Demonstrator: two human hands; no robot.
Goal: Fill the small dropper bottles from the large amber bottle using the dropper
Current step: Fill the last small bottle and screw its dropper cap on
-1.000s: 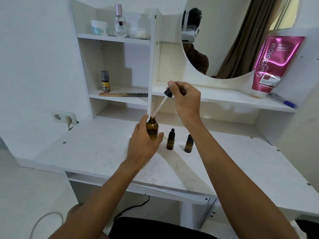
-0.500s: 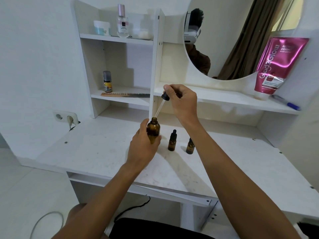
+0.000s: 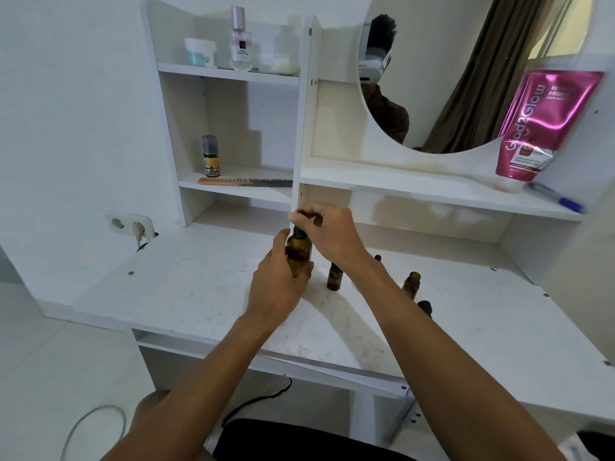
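surface (image 3: 199, 294): white. All task items set toward its back edge, about midway between the left and right edges.

large amber bottle (image 3: 299, 256): upright, base hidden behind fingers, so resting or lifted not to be told. Step judged as loading the dropper, with the tube down in the neck. Hold upright and still. Squeeze the bulb, release slowly, pause for a full tube, then lift straight up, clear of the rim.

small bottles: one (image 3: 334, 277) just right of the large amber bottle, top hidden by the right wrist. Another (image 3: 412, 284) further toward the right edge, seemingly uncapped, hard to confirm. Short path across advised, tip down, no pressure on the bulb on the way.

dropper (image 3: 299, 231): black collar at the large bottle's mouth, bulb covered by fingers.

left hand (image 3: 276, 287): wrapped round the large amber bottle from the near side, thumb up by the shoulder.

right hand (image 3: 329, 231): above the mouth, curled, pinching the dropper top, wrist arched over the nearer small bottle.
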